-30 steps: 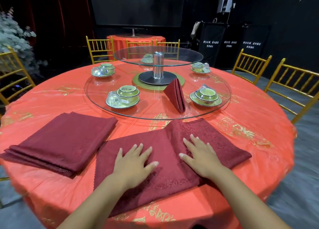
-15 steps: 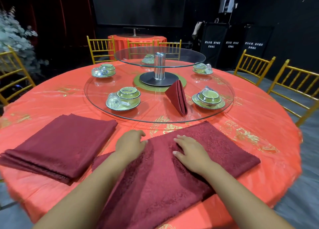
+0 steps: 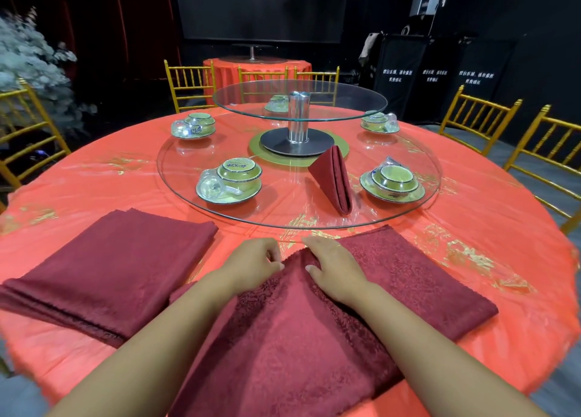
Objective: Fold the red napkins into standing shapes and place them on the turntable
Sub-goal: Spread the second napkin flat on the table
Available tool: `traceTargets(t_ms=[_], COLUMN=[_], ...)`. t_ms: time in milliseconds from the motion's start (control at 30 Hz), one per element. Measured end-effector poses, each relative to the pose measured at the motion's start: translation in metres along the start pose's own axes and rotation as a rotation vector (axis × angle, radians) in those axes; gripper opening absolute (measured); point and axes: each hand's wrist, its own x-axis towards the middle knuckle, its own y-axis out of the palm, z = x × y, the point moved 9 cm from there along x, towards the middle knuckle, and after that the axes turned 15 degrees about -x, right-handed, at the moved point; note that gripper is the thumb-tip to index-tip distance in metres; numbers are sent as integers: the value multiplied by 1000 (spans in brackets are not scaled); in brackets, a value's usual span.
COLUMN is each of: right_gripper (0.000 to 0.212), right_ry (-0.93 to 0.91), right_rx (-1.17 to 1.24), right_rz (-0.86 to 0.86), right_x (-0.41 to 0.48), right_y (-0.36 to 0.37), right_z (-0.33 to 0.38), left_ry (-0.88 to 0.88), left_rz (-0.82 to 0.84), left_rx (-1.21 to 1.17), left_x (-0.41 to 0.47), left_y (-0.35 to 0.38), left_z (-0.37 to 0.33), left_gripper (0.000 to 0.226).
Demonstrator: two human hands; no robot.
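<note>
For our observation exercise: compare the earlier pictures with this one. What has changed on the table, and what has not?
The left hand took hold of the napkin on its left and folded it over to the far edge; the right hand slid there too, pressing it. The napkin stack, standing napkin and dishes stayed put.

Front napkin [image 3: 314, 338]: dark red, patterned, in the foreground, partly folded, left flap raised over its middle.
Napkin stack [image 3: 110, 272]: dark red, folded flat, left of it, apart.
Standing napkin [image 3: 333, 180]: pointed fold, upright on the turntable's near right part.
Turntable [image 3: 283, 210]: clear glass disc.
</note>
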Motion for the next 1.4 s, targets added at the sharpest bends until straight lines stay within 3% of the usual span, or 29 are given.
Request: traceTargets(t_ms=[167,333,533,667,800,1033,1200,1267,1333,1400], right_gripper=[15,17,17,18,21,23,25,26,25,25], right_ry=[-100,-184,-240,-270,-298,-274,-56,2,51,116], right_rx=[-44,-100,-97,-110,-138,-405,-406,-404,-404,-437], right_rz=[-77,-81,-29,-19,-54,-73,25,95,126,137], right_x=[3,-11,-24,-31,-40,-55,-74,-79,-83,-84], right_y=[-8,-4,-1,-2,-8,-22,-27,-23,-22,-24], right_z=[6,8,13,16,18,14,-37,-54,-65,-72], left_ry=[42,-36,-144,-190,-216,-342,-285,-108,85,89], left_rz=[23,-27,130,185,68,-136,-202,-204,-109,62], left_rx=[-28,133,322,332,433,622,824,762,413,135], left_x=[-2,12,27,31,32,17,-2,-7,-16,-29], left_y=[2,-6,22,30,9,-51,-71,-59,-32,-2], left_z=[-5,-11,-16,-14,-4,26,24,12,-5,-10], left_gripper=[31,16,27,22,21,23,21,24,24,41])
